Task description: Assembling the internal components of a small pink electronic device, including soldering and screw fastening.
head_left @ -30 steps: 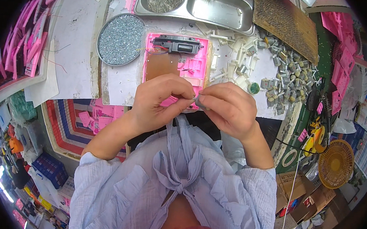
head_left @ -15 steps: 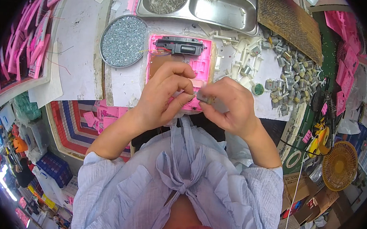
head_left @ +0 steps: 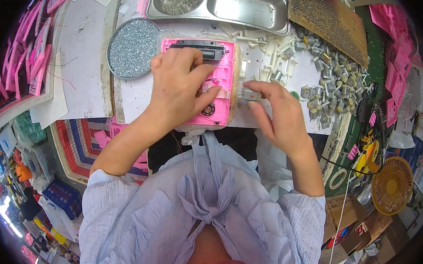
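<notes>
My right hand (head_left: 284, 115) pinches a small grey metal motor (head_left: 250, 95) between thumb and fingers, just right of a pink plastic housing (head_left: 223, 74). My left hand (head_left: 178, 85) hovers over or rests on the left half of that housing, its thumb and index finger apart and nothing seen between them. A black molded part with a roller (head_left: 211, 55) sits along the housing's far edge. Near its close edge is a round black piece (head_left: 208, 109). My left hand hides much of the housing's inside.
A round tray of small silver screws (head_left: 133, 48) stands left of the housing. Beyond are a steel compartment tray (head_left: 245, 29) and a board covered with small pins (head_left: 327, 22). White plastic brackets (head_left: 275, 55) and many loose motors (head_left: 330, 81) lie to the right.
My hands have moved apart. The left went up and left over the housing; the right went right, with the motor still in its fingers. The round black piece is now uncovered.
</notes>
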Tool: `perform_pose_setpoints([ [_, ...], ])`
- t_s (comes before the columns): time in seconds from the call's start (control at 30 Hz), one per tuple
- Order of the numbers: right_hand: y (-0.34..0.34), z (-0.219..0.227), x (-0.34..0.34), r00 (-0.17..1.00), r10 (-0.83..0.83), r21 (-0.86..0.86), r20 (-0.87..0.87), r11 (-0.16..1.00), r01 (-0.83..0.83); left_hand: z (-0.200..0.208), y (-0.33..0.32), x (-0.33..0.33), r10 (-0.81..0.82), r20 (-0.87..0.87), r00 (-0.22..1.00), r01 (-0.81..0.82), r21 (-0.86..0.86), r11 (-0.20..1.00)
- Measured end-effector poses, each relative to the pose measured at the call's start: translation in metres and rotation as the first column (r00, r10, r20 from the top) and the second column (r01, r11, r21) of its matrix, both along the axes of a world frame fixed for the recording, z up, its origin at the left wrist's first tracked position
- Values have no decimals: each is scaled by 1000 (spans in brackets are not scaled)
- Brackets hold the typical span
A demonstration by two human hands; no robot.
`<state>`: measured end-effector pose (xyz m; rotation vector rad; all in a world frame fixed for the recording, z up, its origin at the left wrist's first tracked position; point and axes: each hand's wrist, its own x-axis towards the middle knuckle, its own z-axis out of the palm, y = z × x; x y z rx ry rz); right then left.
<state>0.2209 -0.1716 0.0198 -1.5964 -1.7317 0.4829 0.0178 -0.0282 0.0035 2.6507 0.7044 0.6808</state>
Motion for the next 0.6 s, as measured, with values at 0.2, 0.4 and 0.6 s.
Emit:
perform_pose_setpoints([
  [0.2, 17, 0, 5, 999, 42, -73, -8, 996, -42, -13, 3, -10, -111, 60, 992, 111, 16, 994],
  [0.4, 42, -29, -9, 997, 17, -75, -76, 997, -23, -21, -4, -42, -221, 42, 974, 222, -31, 975],
  [0.6, 52, -30, -17, 999, -26, -62, 41, 998, 29, -14, 0, -48, -283, -11, 959, 280, -114, 953],
])
